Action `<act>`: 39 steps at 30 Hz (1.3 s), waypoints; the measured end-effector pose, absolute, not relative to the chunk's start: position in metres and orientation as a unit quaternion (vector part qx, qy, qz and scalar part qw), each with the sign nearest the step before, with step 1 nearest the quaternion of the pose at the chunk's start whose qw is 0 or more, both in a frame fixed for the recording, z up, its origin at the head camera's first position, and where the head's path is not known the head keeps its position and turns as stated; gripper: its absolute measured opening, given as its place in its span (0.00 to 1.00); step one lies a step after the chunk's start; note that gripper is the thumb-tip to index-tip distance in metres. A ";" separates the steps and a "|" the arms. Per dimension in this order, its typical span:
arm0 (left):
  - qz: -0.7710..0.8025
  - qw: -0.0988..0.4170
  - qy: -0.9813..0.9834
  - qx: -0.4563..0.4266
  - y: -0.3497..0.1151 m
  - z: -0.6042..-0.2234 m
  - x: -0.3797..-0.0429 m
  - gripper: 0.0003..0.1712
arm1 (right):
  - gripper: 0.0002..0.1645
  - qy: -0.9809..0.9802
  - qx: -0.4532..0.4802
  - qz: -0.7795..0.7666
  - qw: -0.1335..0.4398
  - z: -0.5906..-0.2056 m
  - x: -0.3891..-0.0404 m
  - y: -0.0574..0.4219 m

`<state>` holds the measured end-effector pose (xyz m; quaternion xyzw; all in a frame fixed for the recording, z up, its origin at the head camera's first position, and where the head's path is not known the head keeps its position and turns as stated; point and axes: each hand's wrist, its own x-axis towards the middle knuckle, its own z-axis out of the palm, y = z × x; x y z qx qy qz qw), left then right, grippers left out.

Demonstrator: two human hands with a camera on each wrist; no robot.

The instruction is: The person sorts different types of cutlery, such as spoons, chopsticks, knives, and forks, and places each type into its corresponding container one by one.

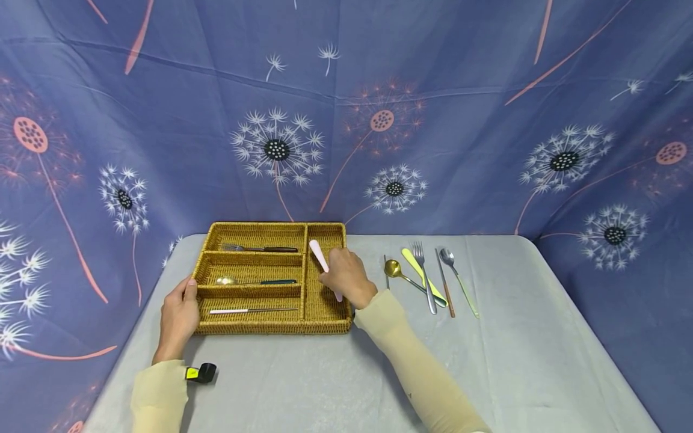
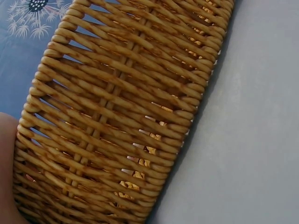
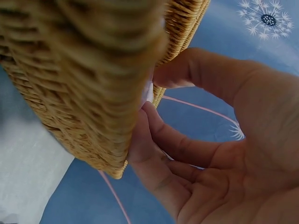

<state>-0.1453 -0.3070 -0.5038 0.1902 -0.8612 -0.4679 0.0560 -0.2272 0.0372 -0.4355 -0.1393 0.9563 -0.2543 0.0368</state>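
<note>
A wicker cutlery tray (image 1: 246,328) with several compartments stands at the back left of the table. My left hand (image 1: 180,313) grips its left wall, the thumb over the rim; in the left wrist view the woven wall (image 2: 117,102) fills most of the picture. My right hand (image 1: 349,276) reaches into the long right compartment and pinches a pale pink utensil (image 1: 318,254), which slants there. Its middle is hidden by the fingers, so its kind is unclear. In the right wrist view, thumb and fingers (image 3: 180,140) close on it behind the blurred tray wall.
Inside the tray lie a dark-handled fork (image 1: 265,248), a spoon (image 1: 227,281) and a thin white-and-metal stick (image 1: 230,311). Right of it lie a gold spoon (image 1: 393,268), a yellow-green utensil (image 1: 409,257), a fork (image 1: 426,276), a brown-ended stick (image 1: 449,297) and a green-handled spoon (image 1: 464,288).
</note>
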 end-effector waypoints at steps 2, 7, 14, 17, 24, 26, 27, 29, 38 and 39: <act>-0.467 0.058 -0.862 0.190 -0.307 -0.505 -0.146 0.38 | 0.23 0.957 -0.142 -0.251 0.031 -0.436 -0.226 0.038; -0.466 0.059 -0.863 0.188 -0.307 -0.505 -0.146 0.38 | 0.31 0.954 -0.156 -0.254 0.034 -0.438 -0.223 0.041; -0.468 0.058 -0.863 0.183 -0.307 -0.505 -0.145 0.38 | 0.08 0.943 -0.171 -0.283 0.016 -0.435 -0.218 0.051; -0.467 0.058 -0.863 0.183 -0.308 -0.505 -0.145 0.39 | 0.07 0.937 -0.187 -0.296 -0.006 -0.435 -0.217 0.057; -0.467 0.054 -0.863 0.185 -0.307 -0.505 -0.144 0.39 | 0.03 0.914 -0.213 -0.343 -0.045 -0.432 -0.207 0.078; -0.467 0.053 -0.863 0.186 -0.307 -0.504 -0.145 0.39 | 0.03 0.910 -0.214 -0.351 -0.049 -0.431 -0.203 0.086; -0.468 0.053 -0.863 0.186 -0.307 -0.504 -0.145 0.39 | 0.04 0.910 -0.211 -0.353 -0.049 -0.430 -0.201 0.090; -0.467 0.053 -0.863 0.187 -0.307 -0.504 -0.145 0.39 | 0.04 0.910 -0.208 -0.354 -0.051 -0.431 -0.198 0.098; -0.464 0.053 -0.862 0.196 -0.307 -0.503 -0.145 0.38 | 0.05 0.918 -0.185 -0.351 -0.025 -0.452 -0.179 0.141; -0.463 0.054 -0.863 0.194 -0.306 -0.503 -0.145 0.38 | 0.05 0.917 -0.184 -0.353 -0.023 -0.454 -0.177 0.146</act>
